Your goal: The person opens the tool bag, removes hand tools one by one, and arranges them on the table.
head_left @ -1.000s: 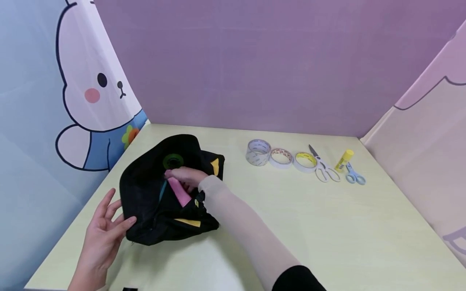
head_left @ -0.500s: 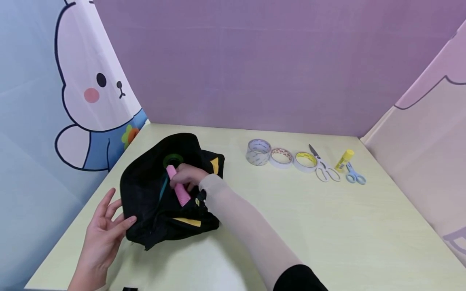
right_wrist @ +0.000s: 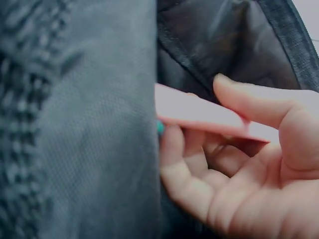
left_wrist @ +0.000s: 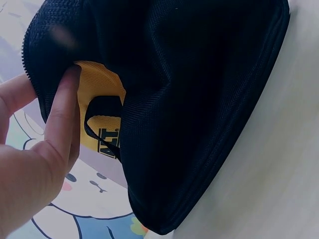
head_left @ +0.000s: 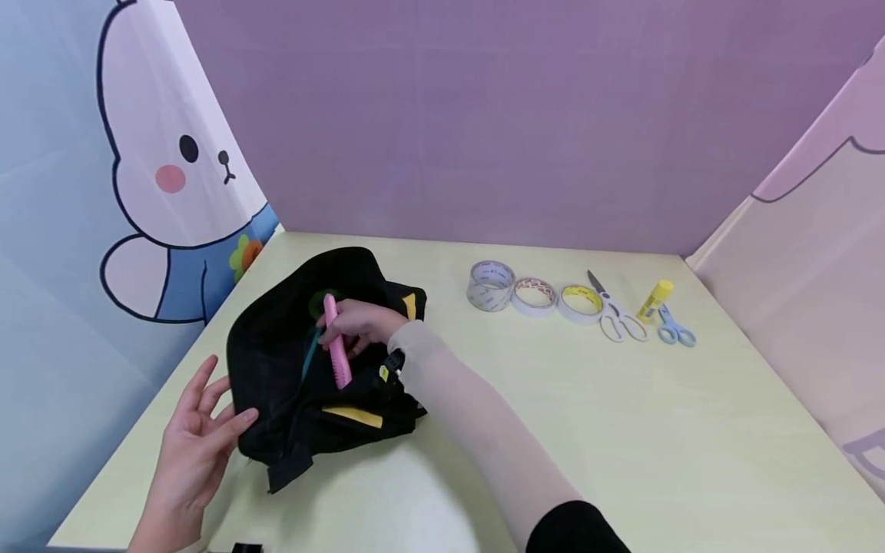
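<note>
Held inside the mouth of a black bag: a slim pink tool, exact kind unclear, with thumb and curled fingers of the right hand around it, likely for a sure grip. Just beside it in the bag, a teal strip. At the left edge, the left hand, some fingers spread, bag wall between thumb and fingers, presumably to keep the opening wide. Well apart on the table, to the right: three tape rolls, white scissors, a glue stick and blue scissors, lined up, perhaps out of the way.
</note>
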Action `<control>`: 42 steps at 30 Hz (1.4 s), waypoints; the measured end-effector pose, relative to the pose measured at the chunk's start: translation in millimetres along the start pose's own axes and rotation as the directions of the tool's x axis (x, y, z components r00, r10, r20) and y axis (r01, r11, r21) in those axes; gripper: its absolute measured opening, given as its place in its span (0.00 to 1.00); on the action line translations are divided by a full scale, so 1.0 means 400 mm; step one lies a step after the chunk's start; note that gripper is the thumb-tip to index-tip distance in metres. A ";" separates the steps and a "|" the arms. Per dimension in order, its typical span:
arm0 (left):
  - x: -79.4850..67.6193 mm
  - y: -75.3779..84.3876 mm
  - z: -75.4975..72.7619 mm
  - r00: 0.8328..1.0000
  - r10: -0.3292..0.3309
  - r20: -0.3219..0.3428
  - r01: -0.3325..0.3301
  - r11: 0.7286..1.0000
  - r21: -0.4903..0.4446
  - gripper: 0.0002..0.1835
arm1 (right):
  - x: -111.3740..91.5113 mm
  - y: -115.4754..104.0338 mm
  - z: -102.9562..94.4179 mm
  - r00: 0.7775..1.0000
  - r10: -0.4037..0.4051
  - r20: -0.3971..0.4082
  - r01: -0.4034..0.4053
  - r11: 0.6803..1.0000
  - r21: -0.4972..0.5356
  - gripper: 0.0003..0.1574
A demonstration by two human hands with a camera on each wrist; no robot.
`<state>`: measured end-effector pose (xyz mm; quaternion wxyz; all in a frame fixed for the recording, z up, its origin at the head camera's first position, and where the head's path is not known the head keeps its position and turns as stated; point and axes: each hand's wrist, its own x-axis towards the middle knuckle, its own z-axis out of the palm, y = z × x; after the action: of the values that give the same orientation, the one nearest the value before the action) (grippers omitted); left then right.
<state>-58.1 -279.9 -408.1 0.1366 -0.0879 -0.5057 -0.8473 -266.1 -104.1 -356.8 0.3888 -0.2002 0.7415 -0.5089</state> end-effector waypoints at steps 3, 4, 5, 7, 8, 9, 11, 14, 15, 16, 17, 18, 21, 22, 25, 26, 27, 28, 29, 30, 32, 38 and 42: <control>0.001 0.000 0.001 1.000 0.002 -0.001 -0.002 1.000 -0.001 0.47 | -0.004 -0.004 -0.011 0.997 0.008 0.082 -0.014 0.998 0.066 0.33; 0.001 0.000 0.001 1.000 0.002 -0.001 -0.002 1.000 -0.001 0.47 | -0.005 -0.005 -0.014 0.995 0.008 0.103 -0.016 0.997 0.079 0.34; 0.001 0.000 0.001 1.000 0.002 0.000 -0.002 1.000 -0.001 0.48 | -0.007 -0.006 -0.016 0.993 0.009 0.121 -0.020 0.996 0.091 0.33; 0.002 0.000 0.001 1.000 0.002 0.002 -0.002 1.000 -0.002 0.48 | -0.011 -0.006 -0.019 0.990 0.010 0.141 -0.026 0.993 0.115 0.28; 0.002 0.000 0.000 1.000 0.002 0.002 -0.002 1.000 -0.001 0.48 | -0.012 -0.006 -0.020 0.989 0.008 0.147 -0.026 0.992 0.124 0.25; 0.001 0.000 0.000 1.000 0.001 0.003 -0.001 1.000 -0.002 0.48 | -0.014 -0.006 -0.020 0.989 0.006 0.150 -0.026 0.991 0.130 0.23; 0.001 -0.001 -0.001 1.000 0.001 0.003 -0.001 1.000 0.000 0.48 | -0.016 -0.005 -0.019 0.989 0.001 0.151 -0.023 0.990 0.140 0.18; 0.000 -0.002 -0.003 1.000 -0.003 -0.002 0.003 1.000 0.007 0.48 | -0.017 -0.001 -0.017 0.988 -0.029 0.151 0.010 0.992 0.127 0.14; 0.000 -0.003 -0.004 1.000 -0.006 -0.005 0.006 1.000 0.010 0.48 | -0.017 0.000 -0.017 0.989 -0.035 0.144 0.017 0.992 0.128 0.13; 0.000 -0.003 -0.004 1.000 -0.008 -0.008 0.008 1.000 0.015 0.48 | -0.016 0.001 -0.016 0.990 -0.042 0.133 0.025 0.991 0.129 0.12; 0.000 -0.003 -0.005 1.000 -0.011 -0.012 0.011 1.000 0.019 0.48 | -0.016 0.001 -0.015 0.991 -0.054 0.119 0.039 0.991 0.126 0.11; 0.000 -0.003 -0.005 1.000 -0.014 -0.017 0.015 1.000 0.023 0.48 | -0.015 0.000 -0.014 0.992 -0.067 0.109 0.052 0.990 0.128 0.10; 0.001 -0.003 -0.004 0.999 -0.019 -0.026 0.020 0.999 0.030 0.48 | -0.012 -0.003 -0.014 0.994 -0.082 0.068 0.072 0.988 0.135 0.07; 0.001 -0.003 -0.004 0.999 -0.019 -0.027 0.020 0.999 0.030 0.48 | -0.011 -0.005 -0.015 0.994 -0.088 0.058 0.079 0.988 0.134 0.06; 0.003 -0.003 -0.003 0.999 -0.022 -0.032 0.023 0.999 0.028 0.48 | -0.015 -0.011 -0.018 0.994 -0.097 0.045 0.091 0.989 0.115 0.04; 0.003 -0.003 -0.003 0.999 -0.024 -0.035 0.025 0.999 0.027 0.48 | -0.017 -0.014 -0.018 0.994 -0.100 0.040 0.096 0.990 0.101 0.04; 0.004 -0.002 -0.002 0.999 -0.026 -0.037 0.027 0.999 0.026 0.48 | -0.019 -0.017 -0.018 0.994 -0.103 0.034 0.100 0.991 0.089 0.04; 0.004 -0.002 -0.002 0.999 -0.028 -0.041 0.030 0.999 0.028 0.48 | -0.022 -0.020 -0.018 0.994 -0.108 0.029 0.106 0.992 0.074 0.04; 0.004 -0.002 -0.002 0.998 -0.031 -0.045 0.032 0.999 0.028 0.48 | -0.025 -0.024 -0.019 0.993 -0.113 0.024 0.111 0.992 0.059 0.04; 0.004 -0.002 -0.001 0.998 -0.032 -0.049 0.034 0.999 0.029 0.48 | -0.028 -0.027 -0.019 0.993 -0.117 0.021 0.115 0.992 0.050 0.04; 0.005 -0.002 0.000 0.998 -0.033 -0.050 0.035 0.999 0.028 0.48 | -0.034 -0.034 -0.022 0.993 -0.121 0.013 0.121 0.992 0.032 0.04; 0.005 -0.004 0.001 0.999 -0.026 -0.040 0.027 0.999 0.026 0.48 | -0.058 -0.059 -0.042 0.988 -0.154 0.006 0.154 0.988 0.030 0.04; 0.006 -0.005 0.001 1.000 -0.020 -0.024 0.020 1.000 0.011 0.48 | -0.077 -0.073 -0.060 0.981 -0.191 0.012 0.191 0.981 0.015 0.04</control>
<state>-61.0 -279.1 -409.1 0.1347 -0.0718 -0.5098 -0.8467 -268.6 -80.3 -314.4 0.3444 -0.2712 0.7127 -0.5477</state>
